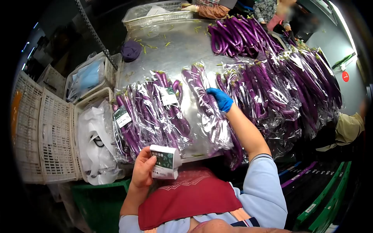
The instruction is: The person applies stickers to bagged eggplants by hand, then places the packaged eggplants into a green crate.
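Observation:
My left hand (143,171), bare, is closed around a stack of green-and-white printed labels (163,165) in front of my red apron. My right hand (220,99) wears a blue glove and grips a clear bag of long purple eggplants (208,105) near its upper middle. This bag lies on the metal table (175,42). To its left lie several bagged eggplants (145,112); a label (122,116) shows on one at the far left, and another label (168,96) shows nearer the middle. My right fingertips are partly hidden by the glove's angle.
More bagged eggplants (268,89) are piled at the right, with loose eggplants (241,37) behind. White crates (58,136) with plastic bags (97,136) stand at the left. A purple cloth-like bundle (131,51) lies on the table. Other people work at the far side.

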The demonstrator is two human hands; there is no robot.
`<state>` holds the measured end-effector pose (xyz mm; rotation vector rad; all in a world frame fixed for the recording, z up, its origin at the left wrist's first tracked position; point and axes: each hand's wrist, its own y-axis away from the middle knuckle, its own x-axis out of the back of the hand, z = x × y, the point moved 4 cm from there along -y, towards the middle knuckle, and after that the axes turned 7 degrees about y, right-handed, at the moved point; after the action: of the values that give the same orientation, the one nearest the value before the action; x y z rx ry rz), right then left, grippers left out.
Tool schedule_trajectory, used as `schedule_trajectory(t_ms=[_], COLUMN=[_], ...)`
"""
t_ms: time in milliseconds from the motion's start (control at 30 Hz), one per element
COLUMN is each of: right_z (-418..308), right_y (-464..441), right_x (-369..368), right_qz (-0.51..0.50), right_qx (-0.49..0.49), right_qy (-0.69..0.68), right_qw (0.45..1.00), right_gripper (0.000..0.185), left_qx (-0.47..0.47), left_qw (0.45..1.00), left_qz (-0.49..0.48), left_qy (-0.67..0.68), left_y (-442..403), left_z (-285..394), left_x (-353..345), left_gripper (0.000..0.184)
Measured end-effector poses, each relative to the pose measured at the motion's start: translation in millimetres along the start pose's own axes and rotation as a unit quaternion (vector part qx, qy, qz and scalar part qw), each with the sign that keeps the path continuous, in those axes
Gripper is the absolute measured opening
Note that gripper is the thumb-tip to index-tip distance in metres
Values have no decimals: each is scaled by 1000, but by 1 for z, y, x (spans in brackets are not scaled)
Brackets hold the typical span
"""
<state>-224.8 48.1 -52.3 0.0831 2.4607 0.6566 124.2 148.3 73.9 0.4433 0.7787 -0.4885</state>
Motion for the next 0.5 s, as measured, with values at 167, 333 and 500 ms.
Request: schedule_trajectory(t_ms=[167, 333, 500], right_z=[39, 5, 55], right_y=[-53, 46, 114], right_x=[28, -72, -166], right_qz=[122, 197, -178], right_qx=[42, 255, -10], right_qy=[347, 640, 118], right_qw=[929, 697, 977], right_gripper=[30, 44, 43], left_qx=[-11, -45, -27], left_qw=[999, 997, 992], left_qz=[40, 49, 38], left_qy=[-12, -50, -118], left_y=[-12, -23, -35], left_z=[-7, -14, -28], left_x=[2, 4, 15], left_gripper=[33, 40, 43])
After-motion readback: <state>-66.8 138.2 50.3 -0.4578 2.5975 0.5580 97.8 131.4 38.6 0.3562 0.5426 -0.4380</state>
